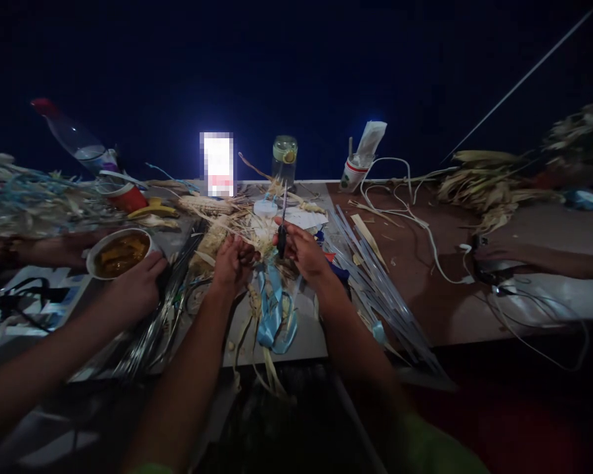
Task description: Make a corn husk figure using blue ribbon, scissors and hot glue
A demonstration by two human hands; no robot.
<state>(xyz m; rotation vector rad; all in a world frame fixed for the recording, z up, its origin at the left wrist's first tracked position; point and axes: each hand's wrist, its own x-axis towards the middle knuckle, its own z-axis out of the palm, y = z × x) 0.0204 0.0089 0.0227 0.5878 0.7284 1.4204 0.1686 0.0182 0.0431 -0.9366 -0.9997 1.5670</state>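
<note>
The left hand pinches pale strips — seemingly to steady them — while the right hand grips a dark-handled tool upright.

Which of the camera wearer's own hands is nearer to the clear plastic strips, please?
The right hand: it is just left of the clear plastic strips, holding a dark-handled tool. The left hand is farther left, on the right hand's other side.

Dim craft workshop, seemingly: shared worktable strewn with dried husks, blue ribbon, clear plastic rods.
</note>
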